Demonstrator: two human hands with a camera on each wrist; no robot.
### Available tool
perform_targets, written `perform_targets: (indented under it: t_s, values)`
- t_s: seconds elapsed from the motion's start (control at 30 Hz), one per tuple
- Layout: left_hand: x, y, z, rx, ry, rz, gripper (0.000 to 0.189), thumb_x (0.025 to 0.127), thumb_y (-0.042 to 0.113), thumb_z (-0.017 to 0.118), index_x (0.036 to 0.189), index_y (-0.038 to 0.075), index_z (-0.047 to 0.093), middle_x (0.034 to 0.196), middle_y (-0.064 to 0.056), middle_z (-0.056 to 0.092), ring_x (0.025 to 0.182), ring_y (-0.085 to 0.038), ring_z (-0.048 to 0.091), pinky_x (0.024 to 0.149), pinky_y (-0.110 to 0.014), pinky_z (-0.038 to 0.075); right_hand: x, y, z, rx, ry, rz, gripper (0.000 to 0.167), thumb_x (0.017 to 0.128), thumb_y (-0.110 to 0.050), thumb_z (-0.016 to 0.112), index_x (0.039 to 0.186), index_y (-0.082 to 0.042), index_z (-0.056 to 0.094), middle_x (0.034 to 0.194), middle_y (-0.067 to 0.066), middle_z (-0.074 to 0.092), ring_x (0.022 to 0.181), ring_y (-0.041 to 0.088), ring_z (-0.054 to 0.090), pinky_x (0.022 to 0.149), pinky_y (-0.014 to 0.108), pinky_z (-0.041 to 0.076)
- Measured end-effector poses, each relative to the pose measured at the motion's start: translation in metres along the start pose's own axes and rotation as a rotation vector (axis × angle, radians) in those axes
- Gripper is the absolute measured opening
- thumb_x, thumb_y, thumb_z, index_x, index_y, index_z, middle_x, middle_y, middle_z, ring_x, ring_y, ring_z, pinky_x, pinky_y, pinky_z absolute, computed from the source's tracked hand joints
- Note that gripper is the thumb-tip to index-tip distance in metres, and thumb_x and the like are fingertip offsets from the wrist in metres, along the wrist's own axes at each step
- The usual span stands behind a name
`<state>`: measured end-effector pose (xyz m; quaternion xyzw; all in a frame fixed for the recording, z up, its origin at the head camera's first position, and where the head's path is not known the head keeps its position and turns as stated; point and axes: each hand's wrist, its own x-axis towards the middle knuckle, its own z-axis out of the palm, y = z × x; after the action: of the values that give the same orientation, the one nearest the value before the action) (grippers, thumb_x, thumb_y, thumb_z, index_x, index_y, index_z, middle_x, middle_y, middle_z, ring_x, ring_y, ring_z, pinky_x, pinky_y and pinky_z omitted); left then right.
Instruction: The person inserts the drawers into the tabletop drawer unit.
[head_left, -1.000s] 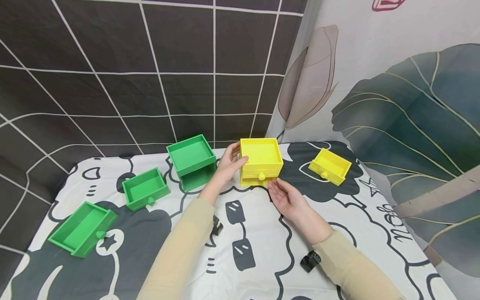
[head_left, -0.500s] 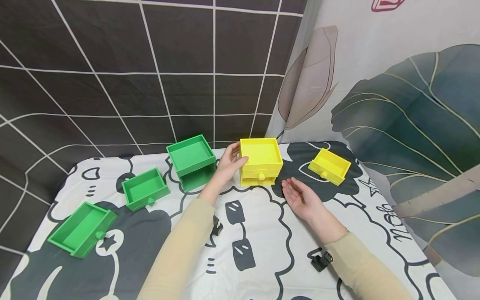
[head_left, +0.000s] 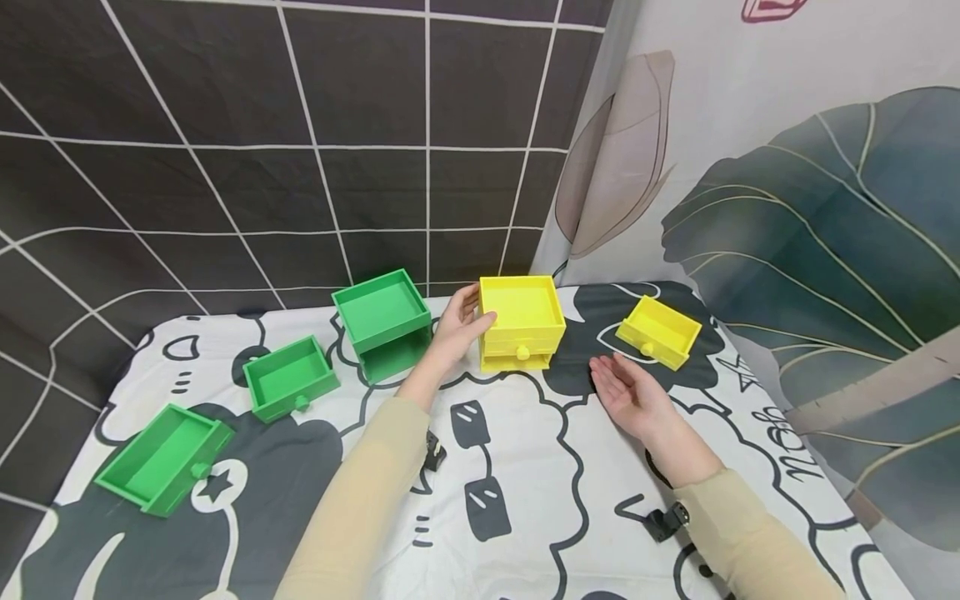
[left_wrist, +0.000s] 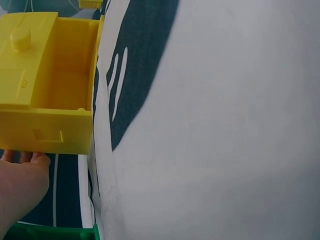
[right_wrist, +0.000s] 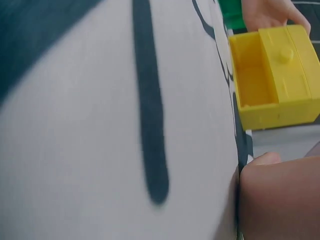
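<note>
A big white-and-gray cloth (head_left: 536,492) lies under everything. Two tan sleeves (head_left: 360,500) reach up from the bottom, one from the middle and one from the right. The green box (head_left: 384,310) is near the middle, and the yellow box (head_left: 521,307) is just right of it. The left hand (head_left: 450,332) holds the yellow box's left side, thumb over the front edge. The right hand (head_left: 632,398), right of middle, holds nothing: palm turned left, fingers softly bent. Just above it is the little yellow drawer (head_left: 663,329).

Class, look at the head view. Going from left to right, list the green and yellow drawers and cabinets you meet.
Nearer green drawer → farther green drawer → green cabinet → yellow cabinet → separate yellow drawer.
</note>
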<state>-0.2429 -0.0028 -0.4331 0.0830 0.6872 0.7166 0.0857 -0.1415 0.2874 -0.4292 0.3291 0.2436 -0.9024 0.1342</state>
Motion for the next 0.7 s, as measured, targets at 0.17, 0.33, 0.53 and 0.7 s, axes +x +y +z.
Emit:
perform_targets:
  t_s: [0.17,0.33,0.53,0.7]
  values:
    - [-0.001,0.0,0.0,0.006,0.004,0.001,0.069,0.101,0.008,0.067,0.162,0.004,0.034,0.169,-0.015,0.038,0.16,-0.031,0.035,0.137,-0.04,0.028,-0.002,-0.008,-0.006,0.016,0.002,-0.005,0.016,0.106,-0.021,0.065,0.113,-0.007,0.069,0.105,0.006,0.078,0.1,0.017,0.078,0.115,0.02,0.053]
    - [0.0,0.0,0.0,0.008,0.005,0.002,0.069,0.101,0.008,0.066,0.162,0.003,0.034,0.169,-0.016,0.038,0.16,-0.031,0.035,0.137,-0.039,0.028,-0.003,-0.015,-0.011,0.025,0.011,-0.01,0.023,0.104,-0.022,0.069,0.124,-0.012,0.064,0.107,0.007,0.078,0.101,0.018,0.078,0.115,0.02,0.053]
    - [0.0,0.001,0.0,0.005,0.004,0.003,0.069,0.102,0.007,0.066,0.162,0.002,0.033,0.169,-0.017,0.038,0.16,-0.032,0.035,0.137,-0.04,0.027,-0.002,-0.021,-0.015,0.041,0.016,-0.005,0.03,0.104,-0.023,0.07,0.129,-0.015,0.059,0.107,0.009,0.078,0.103,0.019,0.079,0.118,0.021,0.051]
    - [-0.001,0.002,0.0,-0.002,0.004,-0.001,0.069,0.101,0.007,0.066,0.162,0.002,0.034,0.169,-0.016,0.038,0.16,-0.031,0.035,0.137,-0.039,0.027,-0.001,-0.025,-0.017,0.051,0.024,-0.004,0.032,0.105,-0.024,0.068,0.134,-0.017,0.057,0.107,0.011,0.079,0.104,0.02,0.079,0.117,0.021,0.052]
